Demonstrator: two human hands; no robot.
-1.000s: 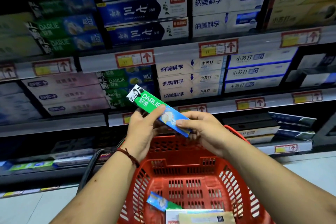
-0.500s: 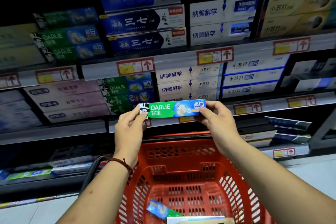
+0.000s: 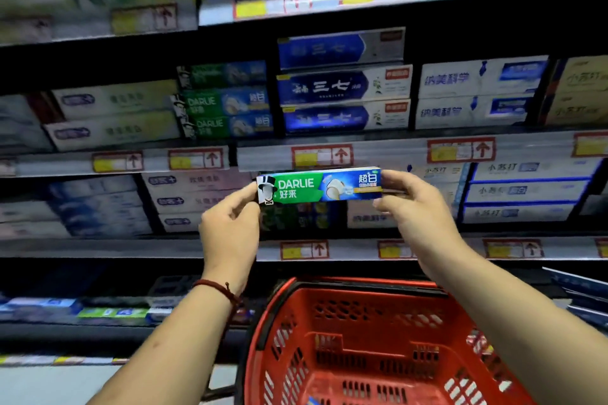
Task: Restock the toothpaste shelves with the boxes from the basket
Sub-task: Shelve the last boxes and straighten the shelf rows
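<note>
A green and blue Darlie toothpaste box [image 3: 317,186] is held level in front of the shelves. My left hand [image 3: 230,228] pinches its left end and my right hand [image 3: 416,210] pinches its right end. The box sits just below the price rail [image 3: 322,154] of the middle shelf, in front of a dim stack of Darlie boxes [image 3: 296,217]. More Darlie boxes [image 3: 227,105] are stacked on the shelf above, to the left. The red basket [image 3: 362,339] stands below my arms; its contents are almost cut off by the frame's bottom edge.
Blue boxes [image 3: 342,89] and white boxes [image 3: 473,92] fill the shelf above the held box. White and blue boxes [image 3: 523,191] lie to its right, pale pink ones [image 3: 184,197] to its left. Low shelves hold flat boxes [image 3: 112,311]. Pale floor [image 3: 49,385] lies at lower left.
Both hands turned the Darlie box from tilted to level and lifted it from above the basket up to the shelf front. The view has tilted upward, bringing a higher shelf into sight.
</note>
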